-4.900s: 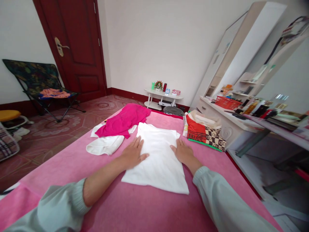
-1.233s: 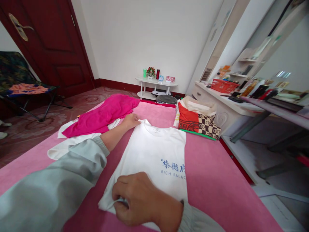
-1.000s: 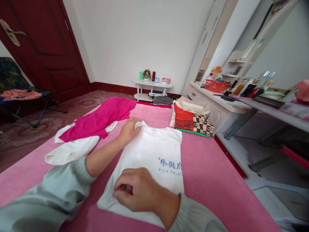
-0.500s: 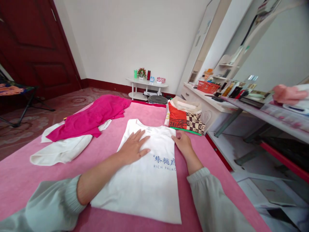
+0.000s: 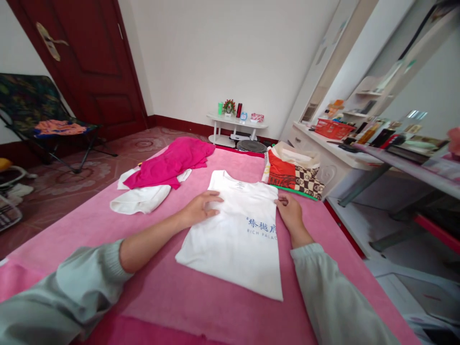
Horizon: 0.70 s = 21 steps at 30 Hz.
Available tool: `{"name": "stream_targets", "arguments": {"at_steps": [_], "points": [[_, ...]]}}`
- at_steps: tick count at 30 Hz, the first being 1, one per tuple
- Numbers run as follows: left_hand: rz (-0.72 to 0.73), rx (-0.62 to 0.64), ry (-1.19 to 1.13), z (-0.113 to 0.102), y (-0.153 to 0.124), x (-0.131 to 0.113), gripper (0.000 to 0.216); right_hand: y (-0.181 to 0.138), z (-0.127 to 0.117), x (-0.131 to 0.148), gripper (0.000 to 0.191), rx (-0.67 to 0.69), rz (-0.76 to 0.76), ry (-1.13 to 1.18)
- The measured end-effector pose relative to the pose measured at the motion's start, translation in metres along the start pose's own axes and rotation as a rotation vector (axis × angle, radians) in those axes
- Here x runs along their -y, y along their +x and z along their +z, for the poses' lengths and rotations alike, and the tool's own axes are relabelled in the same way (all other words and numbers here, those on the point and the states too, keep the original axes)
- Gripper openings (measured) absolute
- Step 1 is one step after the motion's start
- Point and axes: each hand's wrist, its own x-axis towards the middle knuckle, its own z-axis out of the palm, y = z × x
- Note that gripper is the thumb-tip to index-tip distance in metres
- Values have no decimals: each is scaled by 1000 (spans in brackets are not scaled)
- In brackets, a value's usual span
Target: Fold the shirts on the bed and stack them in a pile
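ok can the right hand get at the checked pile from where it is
Probably yes: the checked pile lies just beyond the right hand, and only pink cover shows between them. The hand is at the shirt's edge, though, and may be pinching it.

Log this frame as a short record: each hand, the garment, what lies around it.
Left hand: spread, at the left side of the white T-shirt
Right hand: at its right edge; grip unclear
Garment state: flat, neckline at far end, blue print showing
To its left: pink garment over white cloth
Beyond, right: folded clothes
Surface: pink cover
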Motion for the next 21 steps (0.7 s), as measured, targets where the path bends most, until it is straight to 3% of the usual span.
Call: {"name": "stream_targets", "arguments": {"at_steps": [6,9,11,13,16,21], "points": [[-314,-63,72,-37,-56,-8,26,-27,-27,18,28,203,-79,-153],[-490,50,-45,-41,-73,-20,40,-53,-46,31,32,245,-41,-295],[-521,135,-97,-37,-81,-28,47,-70,-52,40,38,314,-26,-314],[-473,150,-112,-29,-86,-35,54,-84,-51,49,45,359,-19,-282],[-336,63,-141,-16,-85,-46,62,-91,-42,57,56,330,6,-143],[-58,-48,-18,-4,-63,-79,35,-76,-25,70,57,277,148,169]]}}
